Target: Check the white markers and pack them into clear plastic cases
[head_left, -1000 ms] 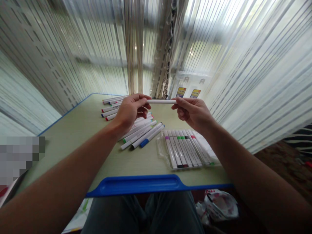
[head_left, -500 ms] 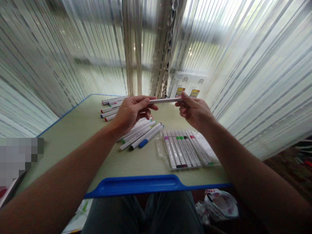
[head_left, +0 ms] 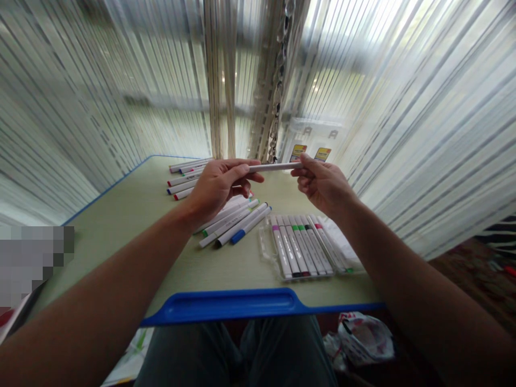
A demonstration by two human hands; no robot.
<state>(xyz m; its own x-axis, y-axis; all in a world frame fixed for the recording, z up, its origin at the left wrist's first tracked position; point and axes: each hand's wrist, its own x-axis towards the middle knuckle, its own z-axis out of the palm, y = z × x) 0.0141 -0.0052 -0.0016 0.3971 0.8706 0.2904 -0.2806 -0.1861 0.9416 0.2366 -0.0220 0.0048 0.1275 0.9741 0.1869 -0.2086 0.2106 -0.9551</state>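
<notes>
A white marker (head_left: 276, 167) is held level above the table, stretched between my two hands. My left hand (head_left: 221, 185) pinches one end of it between thumb and fingers. At the other end, the thumb and fingertips of my right hand (head_left: 322, 180) are closed on it. Below and in front of my left wrist lie loose white markers (head_left: 237, 223) with coloured ends, one with a blue cap. Under my right hand, a clear plastic case (head_left: 268, 247) on the table holds several white markers (head_left: 300, 244) in a row, with purple, green, black and red bands.
More loose markers (head_left: 183, 180) lie at the table's back left. The pale green table (head_left: 133, 215) has a blue front edge with a pen tray (head_left: 234, 305). Behind it stands a clear package (head_left: 314, 131) against string curtains (head_left: 161, 70). A plastic bag (head_left: 366, 338) sits below the right edge.
Both hands still hold the marker in nearly the same place; the view has shifted only very slightly.
</notes>
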